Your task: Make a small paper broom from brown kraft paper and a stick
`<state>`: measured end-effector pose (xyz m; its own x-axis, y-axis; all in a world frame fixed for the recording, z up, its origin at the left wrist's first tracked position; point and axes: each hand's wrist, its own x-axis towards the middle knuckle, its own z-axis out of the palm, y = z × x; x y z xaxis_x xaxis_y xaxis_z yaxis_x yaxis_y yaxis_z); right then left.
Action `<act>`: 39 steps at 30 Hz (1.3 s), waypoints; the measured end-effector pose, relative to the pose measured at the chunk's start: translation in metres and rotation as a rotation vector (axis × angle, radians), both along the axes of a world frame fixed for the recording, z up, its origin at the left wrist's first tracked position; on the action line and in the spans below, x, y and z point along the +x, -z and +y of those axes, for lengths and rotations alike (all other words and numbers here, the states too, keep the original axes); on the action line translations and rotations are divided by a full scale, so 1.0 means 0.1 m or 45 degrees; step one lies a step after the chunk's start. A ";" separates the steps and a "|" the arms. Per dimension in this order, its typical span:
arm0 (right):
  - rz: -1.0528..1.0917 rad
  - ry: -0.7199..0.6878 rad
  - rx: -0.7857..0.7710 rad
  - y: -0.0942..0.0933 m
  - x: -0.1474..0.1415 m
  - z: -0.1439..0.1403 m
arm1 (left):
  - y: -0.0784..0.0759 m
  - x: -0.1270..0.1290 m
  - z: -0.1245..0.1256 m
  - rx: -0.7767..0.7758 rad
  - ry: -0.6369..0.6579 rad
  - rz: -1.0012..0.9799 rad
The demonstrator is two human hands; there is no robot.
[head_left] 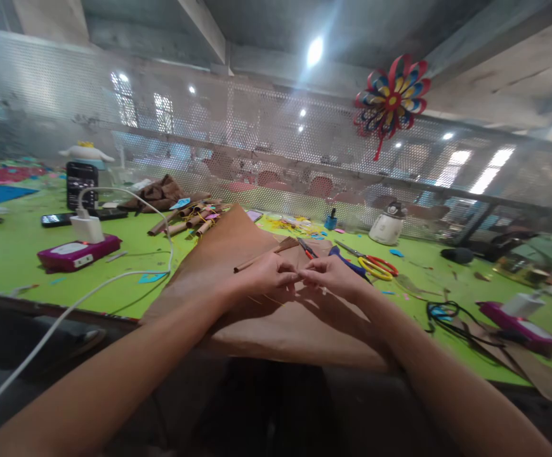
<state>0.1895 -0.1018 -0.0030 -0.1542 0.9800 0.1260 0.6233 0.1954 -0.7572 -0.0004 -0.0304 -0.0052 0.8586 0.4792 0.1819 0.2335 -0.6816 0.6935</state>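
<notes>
Lying beside the left hand: a thin brown paper tube [257, 259], on the kraft-paper sheet [233, 244], just beyond the knuckles; whether it touches them cannot be told.
Tube's long axis: slanting from a round end at the near left to a flared end farther off and to the right, partly behind the left hand.
Nearer hand: the left hand [275, 274]; the right hand [332, 276] is across the gap, to the right of the flared end.
Fingertips: the two hands meet or nearly meet, fingers curled inward; blur hides whether either is pinched on something thin.
Yellow strand [273, 299]: on the person's side of the left hand, above the sheet or on it.
Scissors [364, 258]: beyond the right hand and to its right, handles toward the right.
Pile of paper tubes [195, 221]: well apart, far left on the green tabletop [0, 254].
</notes>
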 end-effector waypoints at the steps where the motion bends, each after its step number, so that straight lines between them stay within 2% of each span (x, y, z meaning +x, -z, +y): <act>1: 0.057 0.000 -0.022 0.04 0.01 0.02 | -0.01 0.00 -0.01 0.051 -0.010 0.008; 5: 0.247 0.035 0.029 0.20 0.08 0.07 | -0.03 0.00 -0.02 0.125 -0.048 0.039; 9: 0.389 0.042 0.058 0.26 0.13 0.09 | 0.00 0.01 0.03 0.025 -0.054 0.011; 14: 0.497 0.115 0.077 0.26 0.12 0.09 | 0.03 -0.01 0.08 -0.045 -0.086 -0.011; 17: 0.546 0.101 0.072 0.25 0.11 0.08 | 0.00 -0.01 0.04 -0.043 -0.109 -0.028; 22: 0.591 0.129 0.172 0.21 0.09 0.04 | -0.08 -0.01 -0.02 -0.010 -0.126 -0.004; 27: 0.649 0.069 0.143 0.18 0.08 0.02 | -0.02 -0.01 0.13 0.045 -0.071 -0.022; 30: 0.659 0.054 0.109 0.18 0.08 0.01 | 0.02 -0.02 0.19 -0.030 -0.034 -0.010; 34: 0.725 0.073 0.041 0.20 0.10 0.03 | -0.01 -0.04 0.17 -0.150 0.012 -0.009; 39: 1.000 0.011 0.039 0.19 0.15 0.05 | -0.05 -0.06 0.14 -0.379 0.050 -0.124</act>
<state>0.2040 -0.0965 -0.0223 -0.0012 0.9751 0.2216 -0.0905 0.2206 -0.9712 -0.0059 -0.0167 -0.0002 0.8629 0.4906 0.1208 0.1338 -0.4524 0.8817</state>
